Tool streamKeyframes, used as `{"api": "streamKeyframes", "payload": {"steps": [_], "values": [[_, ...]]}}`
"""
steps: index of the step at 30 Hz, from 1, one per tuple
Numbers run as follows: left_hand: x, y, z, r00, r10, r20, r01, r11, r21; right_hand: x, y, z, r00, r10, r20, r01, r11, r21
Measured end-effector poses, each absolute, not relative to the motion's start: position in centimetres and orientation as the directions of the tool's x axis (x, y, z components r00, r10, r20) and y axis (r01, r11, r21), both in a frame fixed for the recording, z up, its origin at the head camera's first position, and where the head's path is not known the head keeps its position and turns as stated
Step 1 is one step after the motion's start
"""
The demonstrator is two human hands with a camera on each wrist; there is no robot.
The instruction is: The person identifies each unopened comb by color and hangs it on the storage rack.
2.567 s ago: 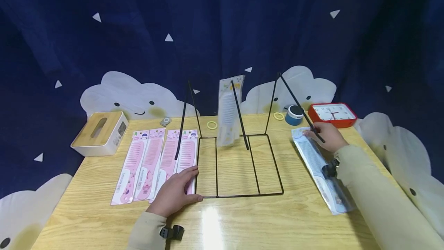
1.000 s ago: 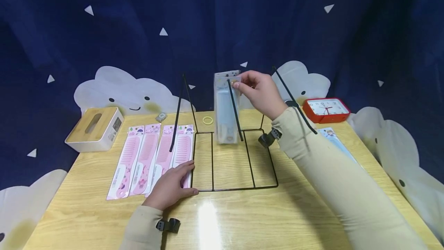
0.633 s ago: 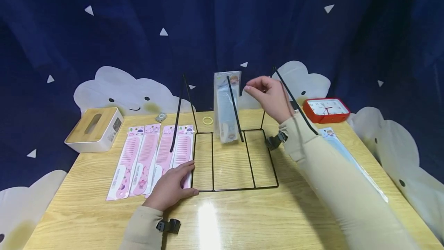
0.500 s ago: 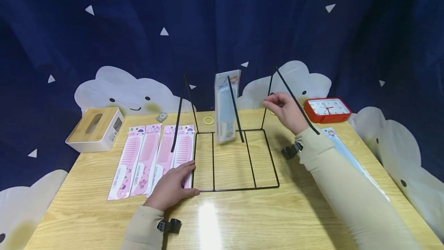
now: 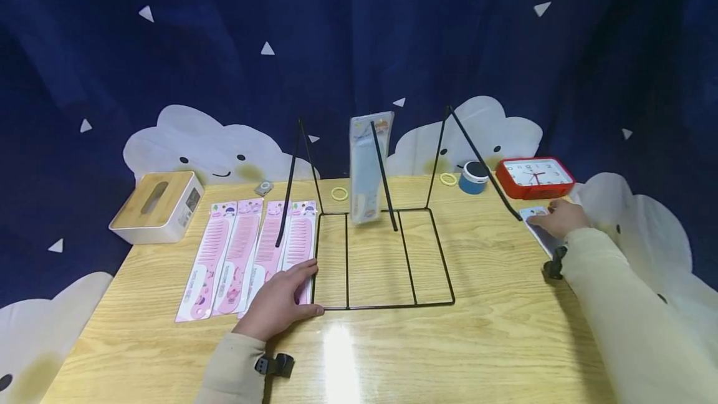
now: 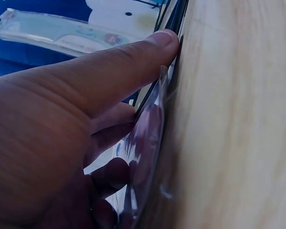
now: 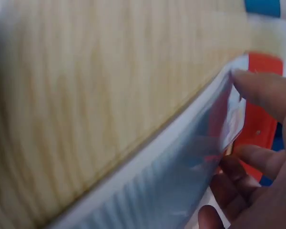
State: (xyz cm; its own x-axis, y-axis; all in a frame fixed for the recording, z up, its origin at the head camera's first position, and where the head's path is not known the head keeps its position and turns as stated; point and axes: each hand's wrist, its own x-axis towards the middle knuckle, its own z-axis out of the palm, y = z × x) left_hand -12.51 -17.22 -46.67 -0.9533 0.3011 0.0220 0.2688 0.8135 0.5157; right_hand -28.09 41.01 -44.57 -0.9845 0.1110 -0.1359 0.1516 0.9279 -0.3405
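My right hand [image 5: 561, 218] is at the far right of the table, with thumb and fingers at the top end of a packaged blue comb [image 7: 157, 176]. Its card top [image 5: 530, 212] shows beside the hand; sleeve and hand hide most of the rest. My left hand [image 5: 280, 304] lies over the left edge of a black wire display rack [image 5: 387, 307], thumb along its front corner and fingers over a packaged pink comb [image 5: 297, 239]. Packaged blue combs [image 5: 364, 173] hang from the rack's middle hook, overlapping one another.
More packaged pink combs [image 5: 210, 254] lie side by side left of the rack. Along the back stand a wood-topped tissue box [image 5: 185, 214], a blue-white round speaker [image 5: 472, 184] and a red clock [image 5: 518, 189]. Yellow rings [image 5: 339, 194] lie there too. Two other rack hooks jut forward.
My right hand hung a packaged blue comb on the middle hook, let go, drew back and moved right to another packaged comb. The left hand has stayed on the rack.
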Motion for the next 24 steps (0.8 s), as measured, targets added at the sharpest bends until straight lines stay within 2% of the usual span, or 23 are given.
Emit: {"api": "streamKeyframes", "payload": {"steps": [3, 6, 14, 19, 24], "values": [[-12.5, -17.2, -46.7, -0.955, 0.295, 0.012, 0.258, 0.814, 0.520, -28.2, 41.9, -44.6, -0.967, 0.124, -0.224, 0.192, 0.930, -0.313], [-12.4, -17.2, -46.7, -0.956, 0.292, 0.014, 0.256, 0.811, 0.526, -28.3, 42.1, -44.7, -0.964, 0.129, -0.232, 0.204, 0.919, -0.338], [-12.6, -17.1, -46.8, -0.951, 0.308, 0.025, 0.277, 0.813, 0.512, -27.9, 41.3, -44.9, -0.980, 0.171, -0.098, 0.197, 0.867, -0.458], [-12.5, -17.1, -46.7, -0.956, 0.292, 0.012, 0.257, 0.818, 0.515, -27.4, 37.9, -43.3, -0.997, 0.067, 0.027, 0.041, 0.839, -0.542], [-12.5, -17.1, -46.7, -0.955, 0.295, 0.011, 0.258, 0.818, 0.514, -25.4, 32.3, -40.1, -0.975, -0.110, 0.192, -0.206, 0.766, -0.609]]}}
